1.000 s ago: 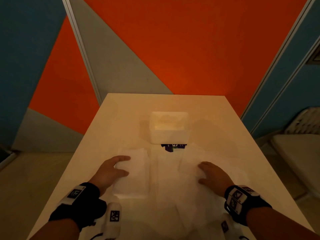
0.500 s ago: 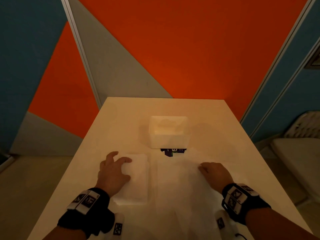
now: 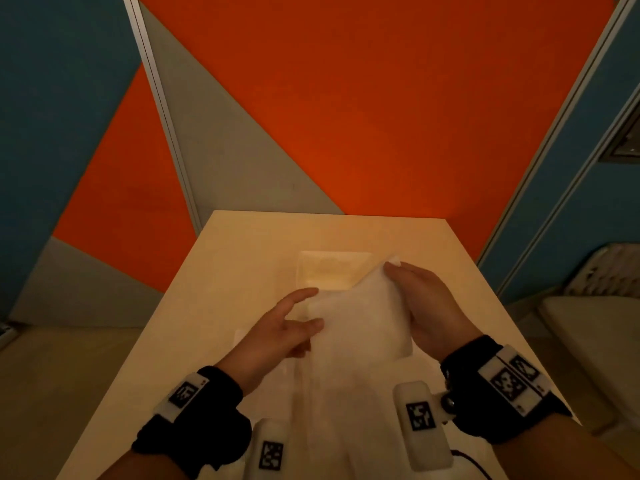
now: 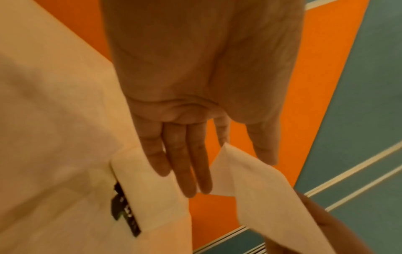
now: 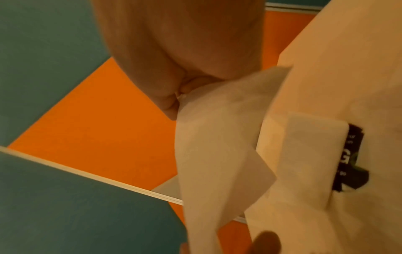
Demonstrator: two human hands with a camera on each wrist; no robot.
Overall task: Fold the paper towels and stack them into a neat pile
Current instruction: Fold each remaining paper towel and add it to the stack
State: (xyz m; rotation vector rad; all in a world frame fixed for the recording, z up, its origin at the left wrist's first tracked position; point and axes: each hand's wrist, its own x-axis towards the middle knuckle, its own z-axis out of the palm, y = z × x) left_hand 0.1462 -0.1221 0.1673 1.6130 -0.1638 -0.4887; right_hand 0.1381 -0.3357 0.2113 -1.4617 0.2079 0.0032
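A paper towel (image 3: pixel 360 327) is pinched at its far corner by the right hand (image 3: pixel 429 306) and lifted above the table (image 3: pixel 242 244), apparently so the left hand (image 3: pixel 280 334), fingers straight and relaxed, can catch its opposite edge for folding.
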